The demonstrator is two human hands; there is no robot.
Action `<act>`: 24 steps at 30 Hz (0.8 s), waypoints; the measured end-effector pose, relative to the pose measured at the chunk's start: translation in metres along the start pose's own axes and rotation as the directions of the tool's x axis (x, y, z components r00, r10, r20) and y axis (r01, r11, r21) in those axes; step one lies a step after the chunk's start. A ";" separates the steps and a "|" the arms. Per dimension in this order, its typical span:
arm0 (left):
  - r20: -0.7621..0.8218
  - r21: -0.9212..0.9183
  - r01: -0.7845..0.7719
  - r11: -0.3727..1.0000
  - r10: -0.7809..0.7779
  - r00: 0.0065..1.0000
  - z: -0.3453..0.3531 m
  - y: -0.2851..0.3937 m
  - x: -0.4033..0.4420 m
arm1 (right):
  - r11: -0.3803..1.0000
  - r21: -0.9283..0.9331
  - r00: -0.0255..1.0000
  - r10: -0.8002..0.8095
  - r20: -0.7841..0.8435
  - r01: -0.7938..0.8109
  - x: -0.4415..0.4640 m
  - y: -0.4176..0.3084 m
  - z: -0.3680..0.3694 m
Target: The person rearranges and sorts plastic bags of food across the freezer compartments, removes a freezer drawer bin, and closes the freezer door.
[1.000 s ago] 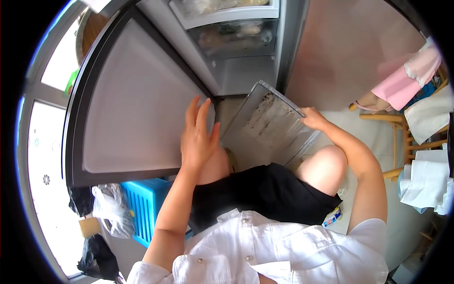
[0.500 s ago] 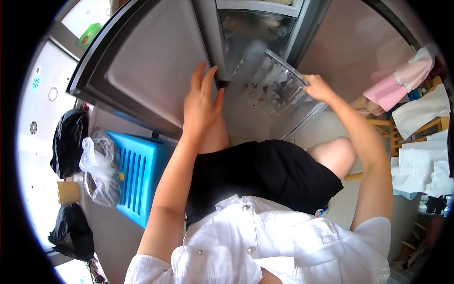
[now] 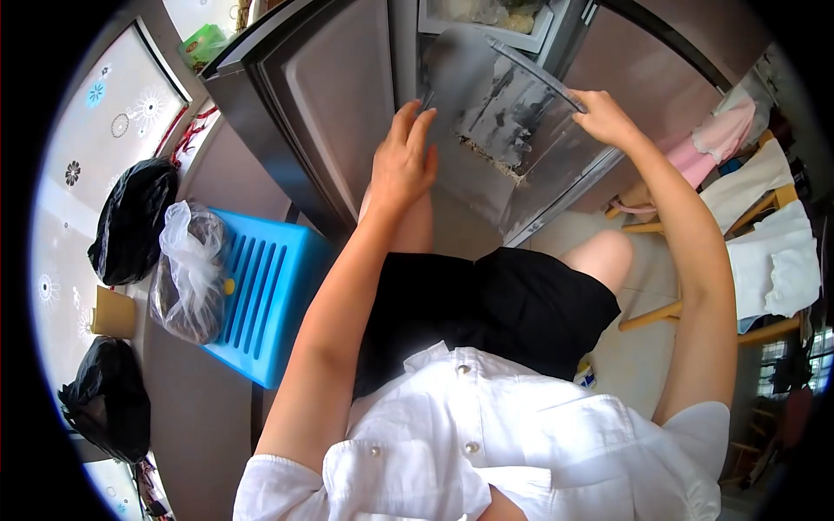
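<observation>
A clear plastic fridge drawer (image 3: 556, 178) is tilted in front of the open fridge, with dark smears and a line of brownish crumbs inside. My right hand (image 3: 605, 119) is closed around the right end of its upper rim. My left hand (image 3: 404, 161) is at the drawer's left side, fingers stretched and thumb apart. Its fingertips are close to the left edge; whether they touch it I cannot tell. Part of the drawer's far end is blurred.
Grey fridge doors (image 3: 334, 104) stand open at both sides. Above the clear drawer, a white-edged drawer (image 3: 532, 39) holds food. To the left are a blue slatted crate (image 3: 291, 300), a clear plastic bag (image 3: 191, 278) and black bags (image 3: 135, 217). A cloth-draped wooden chair (image 3: 773, 265) stands right.
The clear drawer and my right hand have moved upward in view, and more crumbs show inside. My left hand has shifted right, closer to the drawer's left edge. The view has turned slightly.
</observation>
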State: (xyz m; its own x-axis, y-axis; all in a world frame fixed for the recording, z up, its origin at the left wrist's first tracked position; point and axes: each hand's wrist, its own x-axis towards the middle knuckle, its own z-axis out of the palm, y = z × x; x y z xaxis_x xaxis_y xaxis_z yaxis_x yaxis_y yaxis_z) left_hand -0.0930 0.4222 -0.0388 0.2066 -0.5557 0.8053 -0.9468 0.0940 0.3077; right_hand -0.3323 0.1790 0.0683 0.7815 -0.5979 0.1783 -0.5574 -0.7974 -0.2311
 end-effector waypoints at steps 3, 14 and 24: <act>-0.093 0.002 -0.103 0.995 0.103 0.990 -0.001 0.002 0.002 | 0.998 0.001 0.996 -0.060 -0.073 0.060 -0.007 0.010 -0.024; -0.207 -0.108 -0.268 0.957 0.242 0.948 0.014 -0.002 -0.005 | 1.000 0.015 0.980 0.012 -0.200 -0.009 -0.106 0.058 -0.164; -0.692 0.001 0.028 1.000 -0.019 0.721 -0.074 0.003 -0.016 | 0.654 0.335 0.685 0.728 -0.035 -0.678 -0.327 0.010 -0.235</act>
State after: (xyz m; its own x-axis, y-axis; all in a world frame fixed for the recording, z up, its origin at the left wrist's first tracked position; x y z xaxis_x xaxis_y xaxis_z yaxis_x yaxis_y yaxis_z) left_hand -0.0812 0.4924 -0.0128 0.3381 0.1692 0.9258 -0.9410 0.0777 0.3294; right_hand -0.6593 0.3471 0.2323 0.1197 -0.9927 -0.0123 -0.8008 -0.0892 -0.5922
